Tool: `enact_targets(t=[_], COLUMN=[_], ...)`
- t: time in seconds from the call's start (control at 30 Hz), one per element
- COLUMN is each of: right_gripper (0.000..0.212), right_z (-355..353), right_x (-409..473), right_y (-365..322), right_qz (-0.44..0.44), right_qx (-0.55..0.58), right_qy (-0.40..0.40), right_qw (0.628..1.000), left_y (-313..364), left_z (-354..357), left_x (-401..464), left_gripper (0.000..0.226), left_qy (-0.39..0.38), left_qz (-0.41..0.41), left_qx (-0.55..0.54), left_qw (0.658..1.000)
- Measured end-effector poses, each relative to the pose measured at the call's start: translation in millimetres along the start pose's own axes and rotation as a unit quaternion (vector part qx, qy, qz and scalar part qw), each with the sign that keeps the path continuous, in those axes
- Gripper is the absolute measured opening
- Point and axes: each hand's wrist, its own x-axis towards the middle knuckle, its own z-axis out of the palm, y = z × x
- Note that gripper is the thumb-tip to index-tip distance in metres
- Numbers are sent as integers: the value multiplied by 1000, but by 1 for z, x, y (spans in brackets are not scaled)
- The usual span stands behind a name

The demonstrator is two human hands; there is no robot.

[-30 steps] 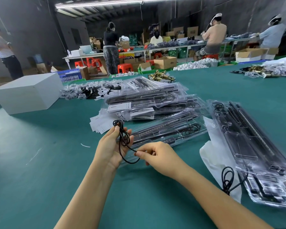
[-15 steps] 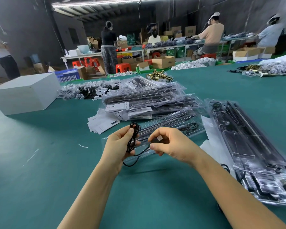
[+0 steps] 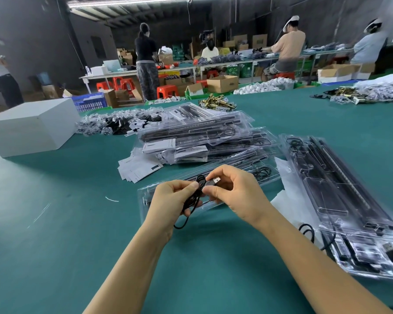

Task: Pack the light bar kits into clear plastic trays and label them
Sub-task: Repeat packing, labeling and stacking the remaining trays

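With a stack of filled trays (image 3: 200, 139) already piled mid-desk, a coiled cable (image 3: 192, 198) is pinched by the left hand (image 3: 170, 200) and its plug by the right hand (image 3: 234, 191), an unfinished tray (image 3: 145, 196) beneath.

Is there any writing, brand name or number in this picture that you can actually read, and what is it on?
No text here reads clearly.
White label cards beside the stack of packed trays: print and dark blocks, too blurred.
Inserts inside those trays: too small.
Cardboard box in the background: a faint mark, unreadable.
USB plug in the right hand: no marking visible.
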Motion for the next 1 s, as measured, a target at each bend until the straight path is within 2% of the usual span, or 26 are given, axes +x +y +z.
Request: enact_targets(t=[0.17, 0.3, 0.4, 0.53, 0.73, 0.83, 1.0], right_gripper=[24, 19, 17, 15, 24, 33, 25], right_z=[-1, 1, 0, -1, -1, -1, -9], right_x=[1, 2, 2, 1, 2, 2, 2], right_y=[2, 5, 6, 6, 5, 5, 1], right_qz=[-32, 18, 37, 29, 24, 37, 75], right_qx=[-47, 22, 53, 25, 95, 133, 190], right_qy=[34, -16, -21, 3, 36, 28, -13], right_qw=[998, 999, 998, 999, 995, 990, 979], left_y=[0, 1, 3, 4, 6, 7, 9], left_z=[2, 4, 5, 6, 4, 4, 5], left_x=[0, -2, -4, -7, -7, -7, -8], left_gripper=[16, 16, 18, 17, 13, 10, 10], left_qy=[-13, -41, -56, -73, -84, -84, -73], left_qz=[-44, -60, -52, -40, 18, -4, -56], left_qx=[-59, -71, -64, -59, -17, -28, -101], left_qw=[997, 995, 995, 995, 996, 996, 991])
